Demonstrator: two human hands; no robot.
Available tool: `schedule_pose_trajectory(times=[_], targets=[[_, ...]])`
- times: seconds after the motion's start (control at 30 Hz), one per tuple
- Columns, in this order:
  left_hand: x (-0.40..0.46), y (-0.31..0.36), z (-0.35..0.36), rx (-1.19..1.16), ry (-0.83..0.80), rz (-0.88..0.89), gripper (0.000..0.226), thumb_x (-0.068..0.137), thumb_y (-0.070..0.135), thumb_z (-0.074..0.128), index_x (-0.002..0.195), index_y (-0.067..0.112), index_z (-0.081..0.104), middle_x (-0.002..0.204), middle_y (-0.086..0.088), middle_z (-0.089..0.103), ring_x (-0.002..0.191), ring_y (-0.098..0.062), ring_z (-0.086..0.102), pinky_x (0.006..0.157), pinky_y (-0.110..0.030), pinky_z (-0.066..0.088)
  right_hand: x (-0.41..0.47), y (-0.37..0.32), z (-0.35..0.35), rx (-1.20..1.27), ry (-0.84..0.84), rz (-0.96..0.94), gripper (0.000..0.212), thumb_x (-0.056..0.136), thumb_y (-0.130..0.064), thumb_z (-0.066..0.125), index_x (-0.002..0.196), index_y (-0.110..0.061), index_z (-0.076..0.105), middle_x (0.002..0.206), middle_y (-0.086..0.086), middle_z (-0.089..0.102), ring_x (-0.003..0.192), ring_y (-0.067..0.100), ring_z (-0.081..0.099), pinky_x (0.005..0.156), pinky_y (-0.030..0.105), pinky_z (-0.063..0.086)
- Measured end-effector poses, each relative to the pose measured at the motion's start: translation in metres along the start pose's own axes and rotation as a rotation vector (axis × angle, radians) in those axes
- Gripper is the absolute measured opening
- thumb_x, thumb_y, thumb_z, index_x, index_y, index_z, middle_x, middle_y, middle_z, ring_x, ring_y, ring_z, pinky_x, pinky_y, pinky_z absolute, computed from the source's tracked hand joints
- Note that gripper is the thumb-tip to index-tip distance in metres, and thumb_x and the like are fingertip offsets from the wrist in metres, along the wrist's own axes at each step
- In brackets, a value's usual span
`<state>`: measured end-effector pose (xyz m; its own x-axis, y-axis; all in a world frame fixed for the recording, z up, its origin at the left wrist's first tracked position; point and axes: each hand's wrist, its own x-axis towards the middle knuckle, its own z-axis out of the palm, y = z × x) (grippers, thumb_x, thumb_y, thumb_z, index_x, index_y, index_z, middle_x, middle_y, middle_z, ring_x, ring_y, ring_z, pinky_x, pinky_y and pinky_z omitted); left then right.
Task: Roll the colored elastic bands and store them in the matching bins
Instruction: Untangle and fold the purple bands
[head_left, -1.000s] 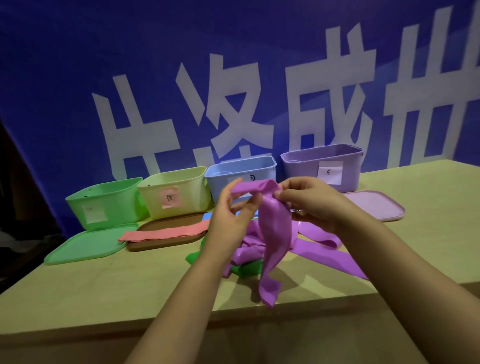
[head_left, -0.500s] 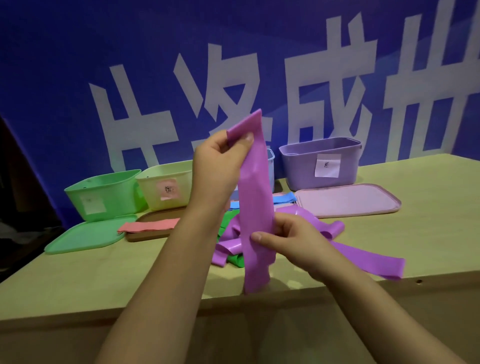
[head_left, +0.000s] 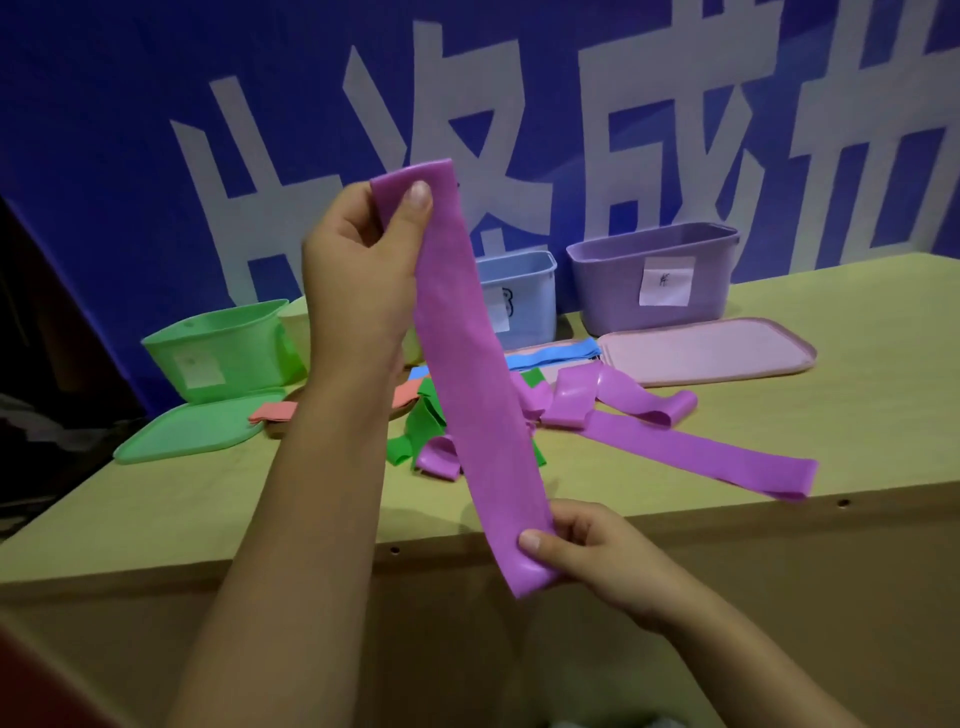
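Stretching between both hands at table centre, the long flat purple elastic band (head_left: 475, 374) looks light, floppy and slightly tacky; hold its ends. Left hand (head_left: 363, 265) pinches its twelve-o'clock end, right hand (head_left: 587, 551) pinches its six-o'clock end.

Smooth rubbery purple band (head_left: 478, 374); matt wooden table (head_left: 857, 415).

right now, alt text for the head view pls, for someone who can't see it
A person holds a purple elastic band taut above a table edge, the left hand pinching its top end and the right hand its bottom end. Behind on the table lie more bands, open lids and green, blue and purple bins.
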<state>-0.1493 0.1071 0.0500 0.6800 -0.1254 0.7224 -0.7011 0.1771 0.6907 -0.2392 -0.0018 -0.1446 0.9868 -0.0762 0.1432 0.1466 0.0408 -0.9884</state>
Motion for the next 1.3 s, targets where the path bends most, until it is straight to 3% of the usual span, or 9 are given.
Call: schedule_pose_trajectory(times=[0.17, 0.3, 0.43, 0.57, 0.73, 0.87, 0.97, 1.17, 1.3], targets=[[-0.006, -0.003, -0.007, 0.037, -0.017, -0.055, 0.011, 0.093, 0.024, 0.056, 0.087, 0.033, 0.058, 0.085, 0.014, 0.064, 0.087, -0.005, 0.062, 0.085, -0.036, 0.056, -0.006, 0.008, -0.001, 0.205, -0.034, -0.015, 0.043, 0.07, -0.034, 0.072, 0.102, -0.007, 0.062, 0.082, -0.004, 0.067, 0.068, 0.003, 0.058, 0.061, 0.017, 0.047], [-0.001, -0.003, -0.009, 0.044, -0.006, -0.079, 0.009, 0.095, 0.025, 0.055, 0.093, 0.034, 0.056, 0.1, 0.001, 0.068, 0.094, -0.016, 0.067, 0.082, -0.04, 0.058, -0.009, 0.019, -0.003, 0.297, -0.126, 0.012, 0.074, 0.055, -0.035, 0.089, 0.112, -0.003, 0.054, 0.093, 0.003, 0.069, 0.078, 0.012, 0.063, 0.068, 0.026, 0.053], [0.002, -0.005, -0.01, 0.058, -0.011, -0.103, 0.007, 0.096, 0.023, 0.052, 0.096, 0.03, 0.055, 0.099, 0.001, 0.069, 0.082, -0.011, 0.071, 0.075, -0.033, 0.06, -0.009, 0.018, -0.003, 0.281, -0.137, 0.019, 0.054, 0.058, -0.008, 0.08, 0.106, -0.004, 0.056, 0.094, 0.002, 0.07, 0.083, 0.012, 0.065, 0.071, 0.024, 0.053], [0.007, -0.006, -0.016, 0.042, 0.061, -0.08, 0.008, 0.096, 0.017, 0.051, 0.098, 0.021, 0.058, 0.094, 0.0, 0.069, 0.082, -0.013, 0.071, 0.073, -0.031, 0.059, -0.009, 0.02, -0.002, 0.293, -0.081, 0.029, 0.039, 0.06, -0.013, 0.076, 0.094, -0.001, 0.062, 0.085, 0.004, 0.071, 0.076, 0.012, 0.066, 0.069, 0.023, 0.053], [0.015, 0.002, -0.028, -0.072, 0.229, 0.022, 0.009, 0.097, 0.009, 0.049, 0.098, 0.009, 0.058, 0.091, -0.011, 0.07, 0.077, -0.016, 0.072, 0.062, -0.022, 0.056, -0.009, 0.033, 0.002, 0.385, -0.046, 0.089, 0.043, 0.058, -0.016, 0.081, 0.088, 0.003, 0.057, 0.075, 0.008, 0.069, 0.066, 0.015, 0.066, 0.062, 0.025, 0.054], [0.003, -0.007, -0.026, 0.065, 0.109, -0.007, 0.01, 0.093, 0.015, 0.056, 0.09, 0.023, 0.061, 0.09, -0.001, 0.067, 0.086, -0.017, 0.068, 0.075, -0.037, 0.058, -0.009, 0.053, 0.011, 0.393, 0.013, 0.131, 0.036, 0.056, -0.014, 0.079, 0.081, 0.0, 0.057, 0.076, 0.012, 0.069, 0.068, 0.015, 0.066, 0.065, 0.025, 0.055], [-0.02, -0.021, -0.026, 0.106, -0.015, -0.151, 0.01, 0.091, 0.021, 0.06, 0.086, 0.03, 0.063, 0.084, 0.009, 0.066, 0.085, -0.009, 0.063, 0.077, -0.03, 0.056, -0.009, 0.062, 0.012, 0.297, 0.11, 0.132, 0.03, 0.059, -0.013, 0.079, 0.079, -0.001, 0.059, 0.077, 0.011, 0.067, 0.07, 0.013, 0.064, 0.067, 0.023, 0.054], [-0.033, -0.029, -0.03, 0.004, 0.154, -0.182, 0.013, 0.088, 0.016, 0.063, 0.085, 0.028, 0.066, 0.078, 0.015, 0.068, 0.081, 0.002, 0.064, 0.08, -0.03, 0.057, -0.01, 0.081, 0.0, 0.079, 0.279, 0.168, 0.019, 0.078, 0.006, 0.068, 0.072, -0.005, 0.054, 0.077, 0.018, 0.055, 0.071, 0.019, 0.055, 0.062, 0.022, 0.053], [-0.041, -0.033, -0.016, 0.078, 0.003, -0.157, 0.015, 0.087, 0.017, 0.064, 0.084, 0.031, 0.066, 0.074, 0.017, 0.068, 0.076, 0.003, 0.063, 0.079, -0.031, 0.057, -0.01, 0.089, 0.001, 0.05, 0.267, 0.238, 0.024, 0.079, 0.008, 0.067, 0.069, -0.007, 0.051, 0.074, 0.017, 0.054, 0.068, 0.018, 0.054, 0.061, 0.021, 0.052]])
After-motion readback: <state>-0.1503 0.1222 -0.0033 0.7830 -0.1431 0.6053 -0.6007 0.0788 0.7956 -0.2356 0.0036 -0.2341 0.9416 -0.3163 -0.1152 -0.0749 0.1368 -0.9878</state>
